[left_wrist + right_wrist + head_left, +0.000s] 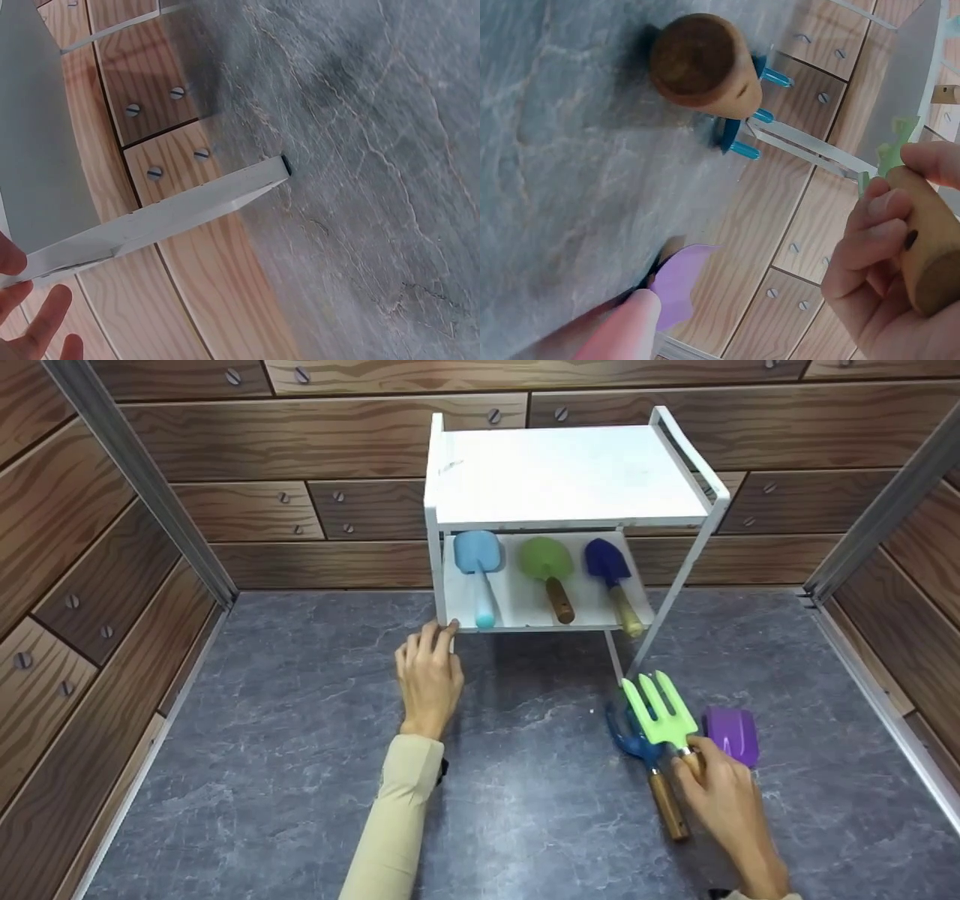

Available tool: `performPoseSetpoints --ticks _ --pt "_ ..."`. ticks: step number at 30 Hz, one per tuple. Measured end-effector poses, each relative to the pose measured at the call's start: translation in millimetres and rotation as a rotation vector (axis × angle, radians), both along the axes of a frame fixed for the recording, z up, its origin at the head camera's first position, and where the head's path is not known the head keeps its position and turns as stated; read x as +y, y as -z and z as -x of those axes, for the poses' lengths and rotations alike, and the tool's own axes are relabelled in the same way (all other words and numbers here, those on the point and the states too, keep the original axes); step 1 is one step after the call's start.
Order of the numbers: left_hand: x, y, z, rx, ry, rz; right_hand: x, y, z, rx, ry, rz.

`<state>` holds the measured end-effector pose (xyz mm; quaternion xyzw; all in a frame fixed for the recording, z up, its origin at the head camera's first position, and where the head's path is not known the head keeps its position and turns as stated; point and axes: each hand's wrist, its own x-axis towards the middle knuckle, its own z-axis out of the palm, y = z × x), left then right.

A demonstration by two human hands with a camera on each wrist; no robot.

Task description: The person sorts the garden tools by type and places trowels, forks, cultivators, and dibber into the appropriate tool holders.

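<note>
Right hand gripping green hand fork by wooden handle, just in front of white shelf rack. Left hand, fingers straight, touching rack's lower shelf edge. Three trowels already shelved; blue rake, purple scoop left on worktop.
</note>
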<state>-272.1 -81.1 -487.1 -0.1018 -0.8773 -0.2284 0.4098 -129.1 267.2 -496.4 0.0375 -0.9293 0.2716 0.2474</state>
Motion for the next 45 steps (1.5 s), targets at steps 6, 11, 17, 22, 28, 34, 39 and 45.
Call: performPoseSetpoints --ticks 6,11,17,22,28,34,39,45 --pt "0.2 -0.4 -0.2 -0.008 0.005 -0.013 -2.5 -4.4 1.8 0.139 -0.043 -0.007" --pt "0.4 -0.4 0.2 -0.009 0.008 -0.024 -5.7 -9.4 1.9 0.203 -0.074 -0.023" --pt "0.5 0.1 0.8 -0.009 0.003 -0.031 -10.0 -14.7 3.1 0.234 -0.091 -0.023" --pt "-0.2 -0.4 0.5 -0.008 0.001 -0.041 -14.2 -17.3 5.7 0.25 -0.103 -0.025" --pt "0.4 -1.1 0.1 -0.017 0.008 -0.048 -19.3 -19.3 7.8 0.237 -0.109 -0.011" --pt "1.4 -0.5 -0.3 -0.025 0.002 -0.048 -21.8 -20.9 13.1 0.247 -0.117 -0.005" --pt "1.0 -0.3 0.2 -0.024 -0.006 -0.045 -22.7 -21.2 17.2 0.267 -0.127 0.006" --pt "1.2 -0.7 1.5 -0.011 -0.01 -0.033 -26.1 -24.9 22.7 0.265 -0.127 0.011"
